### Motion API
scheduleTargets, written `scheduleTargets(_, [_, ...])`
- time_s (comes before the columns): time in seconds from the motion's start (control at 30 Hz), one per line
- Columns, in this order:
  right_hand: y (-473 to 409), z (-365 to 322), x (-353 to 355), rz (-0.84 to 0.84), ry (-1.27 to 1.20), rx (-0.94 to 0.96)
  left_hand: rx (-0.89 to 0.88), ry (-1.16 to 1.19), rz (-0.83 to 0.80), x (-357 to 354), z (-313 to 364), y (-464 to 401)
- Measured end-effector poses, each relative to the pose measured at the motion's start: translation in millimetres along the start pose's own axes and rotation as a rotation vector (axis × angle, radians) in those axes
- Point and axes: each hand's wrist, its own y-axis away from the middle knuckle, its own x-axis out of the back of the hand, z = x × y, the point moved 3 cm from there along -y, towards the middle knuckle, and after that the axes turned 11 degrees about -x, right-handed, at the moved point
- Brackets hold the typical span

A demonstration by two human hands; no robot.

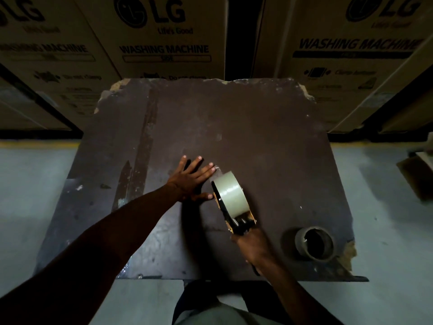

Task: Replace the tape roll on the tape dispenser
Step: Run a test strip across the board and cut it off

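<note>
My right hand (253, 245) grips the tape dispenser (234, 219) handle with the new tape roll (230, 191) already mounted, my left hand (191, 178) lies flat and empty beside it, and 1 spent core (315, 242) sits on the table (257, 125), so little seems left.

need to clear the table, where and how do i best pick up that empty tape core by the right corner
Pinch the empty tape core by its rim, from straight above: it stands on end with the hollow facing up, so one finger goes inside, thumb outside. The table around it looks bare.
</note>
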Motion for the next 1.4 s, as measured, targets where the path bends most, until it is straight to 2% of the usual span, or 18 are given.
scheduleTargets(0.1, [21,46,4,-0.021,0.045,-0.027,0.008,-0.036,-0.033,6,4,3])
scheduleTargets(0.2, [44,78,6,-0.031,0.007,-0.008,-0.002,-0.064,0.017,9,10,7])
scheduleTargets(0.4, [71,77,14,0.029,-0.228,-0.049,-0.291,-0.024,0.038,1,78,4])
scheduleTargets(0.5, [73,74,15,-0.027,-0.183,0.004,-0.315,0.026,0.002,-5,103,9])
scheduleTargets(0.6, [69,78,16,-0.055,-0.124,0.008,-0.428,-0.027,-0.032,-11,122,19])
scheduleTargets(0.87, [68,91,17,-0.029,-0.113,0.054,-0.337,-0.037,-0.094,-9,143,22])
scheduleTargets(1.0, [76,124,23,-0.030,-0.149,-0.020,-0.349,-0.051,-0.124,-19,169,25])
scheduleTargets(1.13, [83,157,25,-0.031,-0.142,-0.077,-0.297,-0.015,-0.087,-19,184,30])
scheduleTargets(1.27, [87,176,24,-0.045,-0.153,-0.077,-0.375,-0.052,-0.133,-27,215,34])
scheduleTargets(1.4, [99,184,26,-0.034,-0.136,-0.068,-0.307,-0.112,-0.127,-34,226,36])
